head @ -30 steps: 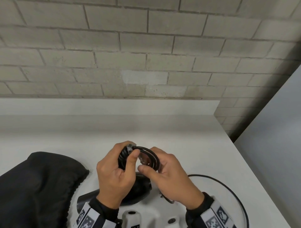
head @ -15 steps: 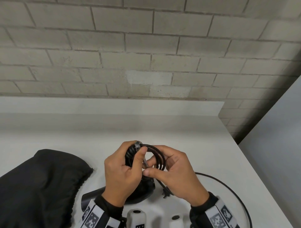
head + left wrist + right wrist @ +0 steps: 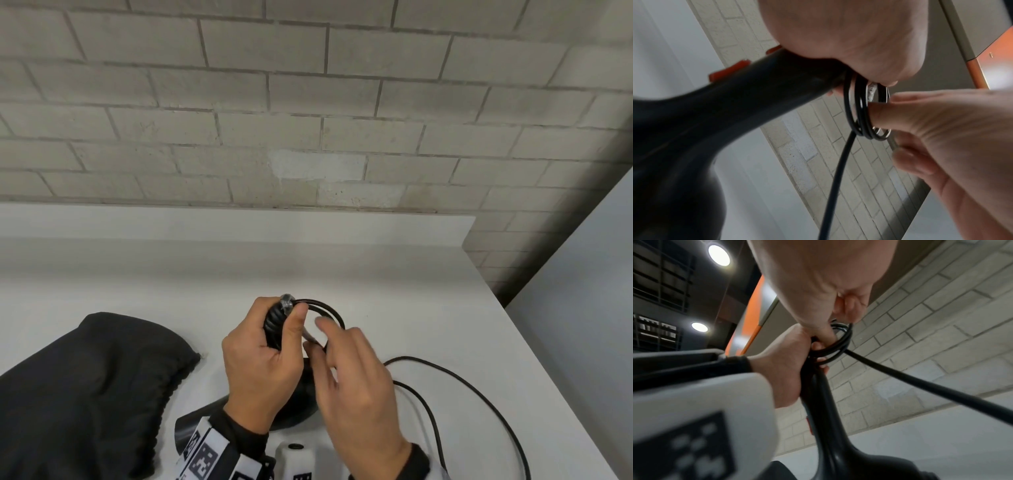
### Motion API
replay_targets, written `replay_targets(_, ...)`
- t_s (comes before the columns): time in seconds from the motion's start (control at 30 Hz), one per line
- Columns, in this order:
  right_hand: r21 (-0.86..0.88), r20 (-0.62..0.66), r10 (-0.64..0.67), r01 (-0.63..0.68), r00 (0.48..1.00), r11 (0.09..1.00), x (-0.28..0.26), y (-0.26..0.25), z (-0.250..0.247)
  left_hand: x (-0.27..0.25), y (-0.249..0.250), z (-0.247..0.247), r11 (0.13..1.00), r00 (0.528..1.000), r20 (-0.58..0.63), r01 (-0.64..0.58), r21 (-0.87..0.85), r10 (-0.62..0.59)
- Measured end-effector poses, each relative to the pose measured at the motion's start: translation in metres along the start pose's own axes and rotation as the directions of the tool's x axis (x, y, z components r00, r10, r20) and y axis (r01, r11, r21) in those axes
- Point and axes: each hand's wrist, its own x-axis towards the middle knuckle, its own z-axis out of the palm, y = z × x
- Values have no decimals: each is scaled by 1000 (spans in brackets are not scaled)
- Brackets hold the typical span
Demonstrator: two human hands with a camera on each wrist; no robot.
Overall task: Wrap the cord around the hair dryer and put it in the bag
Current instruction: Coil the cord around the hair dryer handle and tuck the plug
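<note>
The black hair dryer (image 3: 298, 404) stands with its handle up, and my left hand (image 3: 260, 359) grips the top of that handle over several tight cord turns. Its red switches (image 3: 727, 73) show on the handle in the left wrist view. A few loose loops of black cord (image 3: 859, 116) hang off the handle end. My right hand (image 3: 356, 394) has its thumb (image 3: 826, 335) hooked through those loops, with a curled finger on top of them. The rest of the cord (image 3: 479, 394) trails to the right over the table. The black bag (image 3: 85, 394) lies at the left.
The white table (image 3: 376, 274) reaches back to a low ledge and a grey brick wall (image 3: 308, 120). Its right edge (image 3: 548, 359) drops off beside a pale panel. White wrist mounts (image 3: 294, 455) sit at the bottom of the head view.
My right hand has slid down and to the right along the loops, its fingers blurred and less tightly curled. The loose cord on the table now lies in two curves. The left hand keeps its grip.
</note>
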Motion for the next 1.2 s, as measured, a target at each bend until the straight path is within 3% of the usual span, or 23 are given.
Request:
replay_targets(0.1, -24, 192, 136, -133, 972, 991, 2, -6, 1, -1, 1, 1, 1000, 1000, -9, -11, 13, 12)
replay_targets(0.23, 159, 477, 306, -423, 824, 892, 11, -7, -4, -2, -1, -1, 999, 1000, -12, -27, 39, 28)
replay_targets(0.33, 257, 555, 381, -588, 740, 767, 19, -6, -15, 2, -1, -3, 998, 998, -19, -52, 41, 52)
replay_targets(0.4, 364, 634, 437, -746, 637, 558, 25, -6, -22, 4, 0, -4, 997, 997, -29, -68, 41, 69)
replay_targets(0.47, 429, 744, 435, -862, 507, 272, 33, -3, -29, 4, -1, -6, 996, 996, -38, -81, 38, 82)
replay_targets(0.5, 452, 787, 404, -881, 467, 137, 36, -1, -33, 5, -1, -6, 995, 995, -37, -89, 38, 90)
replay_targets(0.57, 465, 851, 319, -880, 416, -92, 42, 5, -40, 4, -2, -7, 994, 994, -29, -104, 33, 105)
replay_targets(0.63, 450, 885, 243, -866, 398, -219, 43, 10, -45, 4, -2, -7, 993, 993, -21, -112, 31, 113)
replay_targets(0.7, 465, 881, 203, -862, 428, -203, 40, 12, -48, 5, -2, -7, 994, 994, -28, -101, 40, 102)
replay_targets(0.73, 494, 862, 199, -859, 465, -135, 37, 12, -48, 6, -2, -8, 995, 995, -37, -88, 43, 89)
replay_targets(0.87, 571, 720, 228, -746, 656, 342, 16, 13, -44, 9, -2, -10, 997, 997, -45, -56, 48, 58)
replay_targets(1.0, 553, 617, 258, -643, 744, 530, 6, 2, -39, 8, 0, -8, 995, 998, -5, -58, 87, 59)
replay_targets(1.13, 572, 537, 328, -621, 777, 536, 4, 2, -45, 7, -2, -8, 993, 998, -22, -59, 100, 62)
replay_targets(1.17, 598, 544, 370, -657, 754, 460, 6, 4, -48, 8, -4, -8, 993, 998, -33, -49, 106, 53)
replay_targets(1.2, 621, 593, 405, -715, 696, 321, 5, 8, -51, 9, -5, -9, 993, 998, -44, -36, 111, 41)
